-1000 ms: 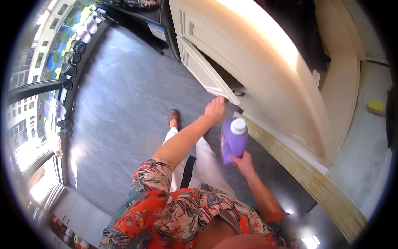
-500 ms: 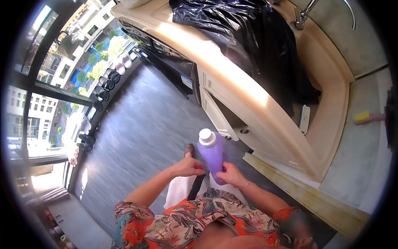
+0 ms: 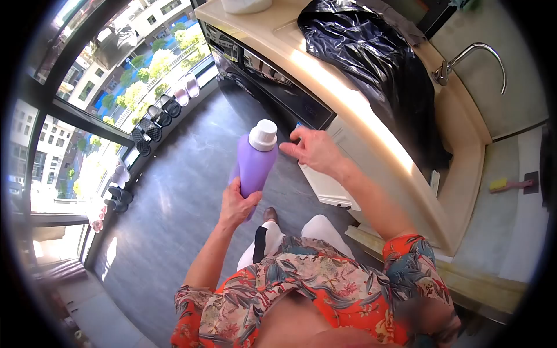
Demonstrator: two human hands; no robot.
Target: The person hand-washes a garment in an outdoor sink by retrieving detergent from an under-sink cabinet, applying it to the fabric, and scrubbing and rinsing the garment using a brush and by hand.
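My left hand is wrapped around the lower part of a purple bottle. The bottle leans a little, its white cap uppermost. To the right of the cap, apart from it, is my right hand with thumb and fingers spread and nothing visible in it. Behind that hand is the white cabinet door under the counter.
A tan counter with a sink runs along the right, with a black shiny garment draped over it and a tap. A black front-loading appliance stands below. Several slippers line the window. A yellow-headed brush hangs on the wall.
The bottle has passed from my right hand to my left and moved up and left. My right hand has let go and risen beside the cap. The view has shifted.
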